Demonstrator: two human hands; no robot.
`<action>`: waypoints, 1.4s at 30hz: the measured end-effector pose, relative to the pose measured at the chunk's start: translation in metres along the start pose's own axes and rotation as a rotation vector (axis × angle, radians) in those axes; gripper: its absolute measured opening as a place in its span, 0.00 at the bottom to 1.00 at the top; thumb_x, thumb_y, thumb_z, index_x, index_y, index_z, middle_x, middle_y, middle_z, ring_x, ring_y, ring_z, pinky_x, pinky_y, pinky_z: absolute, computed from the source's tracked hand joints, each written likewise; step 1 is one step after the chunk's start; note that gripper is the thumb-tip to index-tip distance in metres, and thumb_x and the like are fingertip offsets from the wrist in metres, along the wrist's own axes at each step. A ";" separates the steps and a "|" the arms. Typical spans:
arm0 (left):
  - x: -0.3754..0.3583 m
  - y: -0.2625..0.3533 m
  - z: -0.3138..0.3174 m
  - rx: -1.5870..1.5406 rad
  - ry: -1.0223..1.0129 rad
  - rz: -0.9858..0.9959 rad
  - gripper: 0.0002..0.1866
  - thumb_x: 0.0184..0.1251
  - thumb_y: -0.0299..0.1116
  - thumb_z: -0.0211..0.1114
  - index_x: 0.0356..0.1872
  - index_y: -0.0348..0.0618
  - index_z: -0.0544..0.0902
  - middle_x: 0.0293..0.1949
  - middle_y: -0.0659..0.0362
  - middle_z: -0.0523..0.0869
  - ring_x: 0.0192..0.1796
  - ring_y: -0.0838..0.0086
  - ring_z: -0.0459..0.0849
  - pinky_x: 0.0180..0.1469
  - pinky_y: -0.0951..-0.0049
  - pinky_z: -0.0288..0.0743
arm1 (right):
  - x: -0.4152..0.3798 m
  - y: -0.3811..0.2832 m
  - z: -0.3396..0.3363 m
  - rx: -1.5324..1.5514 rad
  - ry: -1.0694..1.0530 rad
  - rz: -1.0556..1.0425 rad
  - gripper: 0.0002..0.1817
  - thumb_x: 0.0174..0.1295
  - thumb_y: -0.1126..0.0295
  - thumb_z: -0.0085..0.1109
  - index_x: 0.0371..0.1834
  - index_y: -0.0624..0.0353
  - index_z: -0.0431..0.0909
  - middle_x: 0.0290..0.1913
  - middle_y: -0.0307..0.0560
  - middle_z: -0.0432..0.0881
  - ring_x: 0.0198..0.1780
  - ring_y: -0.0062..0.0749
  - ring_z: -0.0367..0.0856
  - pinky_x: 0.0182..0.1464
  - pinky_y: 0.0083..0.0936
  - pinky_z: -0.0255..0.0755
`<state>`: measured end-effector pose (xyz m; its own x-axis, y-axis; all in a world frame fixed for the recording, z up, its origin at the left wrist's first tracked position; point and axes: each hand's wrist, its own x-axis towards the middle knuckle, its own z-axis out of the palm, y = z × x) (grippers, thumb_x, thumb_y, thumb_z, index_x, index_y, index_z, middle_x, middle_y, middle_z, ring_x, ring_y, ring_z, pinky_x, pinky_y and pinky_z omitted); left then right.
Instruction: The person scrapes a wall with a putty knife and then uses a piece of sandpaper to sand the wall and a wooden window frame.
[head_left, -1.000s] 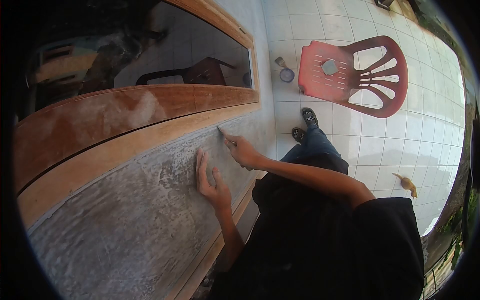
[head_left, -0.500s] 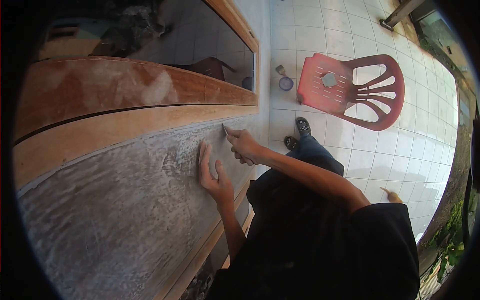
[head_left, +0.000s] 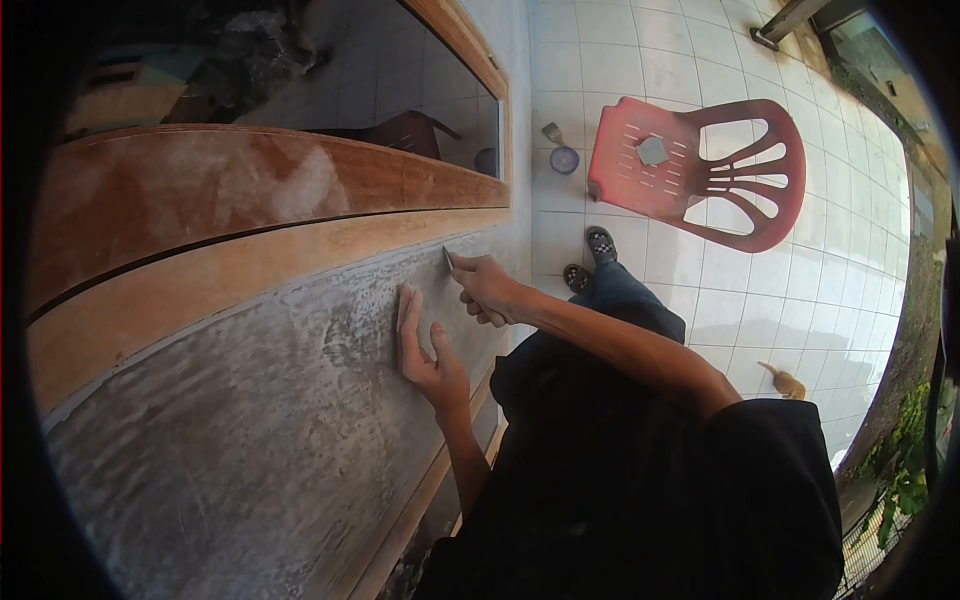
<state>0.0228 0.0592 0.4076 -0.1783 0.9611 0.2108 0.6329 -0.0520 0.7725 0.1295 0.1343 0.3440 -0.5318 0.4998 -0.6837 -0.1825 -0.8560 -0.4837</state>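
Head view, right hand: my right hand (head_left: pixel 490 290) is clenched round a thin blade (head_left: pixel 448 260), most of whose handle is hidden in my fist.
Blade tip: up near the pale seam (head_left: pixel 375 262), where the grey wall (head_left: pixel 240 420) meets the light wooden strip (head_left: pixel 200 285); whether it presses in or only skims, I cannot tell.
Left hand: my left hand (head_left: pixel 432 370) holds nothing, fingers stretched out and thumb apart, up against the wall below and beside the blade; how much weight it bears I cannot tell.
Slip: a hard push on the hidden grip could send the tip off the seam and scratch the strip or gouge the grey face.
Cut: my left fingers are near the blade, so a skid down towards them could nick me.
Glass: the dark pane (head_left: pixel 400 80) sits beyond the reddish board (head_left: pixel 180 185); a wild upward skid might mark either.
Footing: the red chair (head_left: pixel 615 150), with a grey piece (head_left: pixel 652 151) on its seat, and the small tub (head_left: pixel 563 160) beside a brush (head_left: pixel 552 132) are near my shoes (head_left: pixel 600 245); a careless step could knock them.
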 end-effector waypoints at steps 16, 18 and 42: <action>0.005 0.003 0.001 0.060 -0.023 -0.040 0.23 0.61 0.20 0.49 0.59 0.31 0.74 0.64 0.47 0.74 0.66 0.59 0.71 0.61 0.62 0.67 | -0.008 -0.005 0.002 0.055 -0.045 0.040 0.26 0.74 0.64 0.38 0.75 0.51 0.54 0.26 0.40 0.68 0.22 0.23 0.68 0.18 0.21 0.66; 0.003 0.002 0.001 0.073 -0.024 -0.040 0.25 0.60 0.21 0.47 0.60 0.33 0.74 0.65 0.51 0.74 0.66 0.64 0.72 0.54 0.67 0.72 | 0.004 -0.006 -0.004 0.049 -0.023 0.061 0.26 0.74 0.64 0.38 0.75 0.51 0.54 0.26 0.40 0.68 0.22 0.23 0.68 0.18 0.21 0.66; 0.008 0.009 0.005 0.021 0.043 -0.069 0.25 0.58 0.18 0.48 0.60 0.30 0.73 0.64 0.47 0.75 0.66 0.61 0.72 0.66 0.63 0.65 | -0.007 -0.016 0.005 0.163 -0.097 0.105 0.22 0.73 0.63 0.40 0.70 0.51 0.59 0.27 0.38 0.65 0.21 0.18 0.65 0.15 0.15 0.63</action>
<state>0.0313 0.0678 0.4134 -0.2534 0.9498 0.1836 0.6334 0.0195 0.7735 0.1318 0.1439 0.3596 -0.6308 0.3984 -0.6659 -0.2492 -0.9167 -0.3124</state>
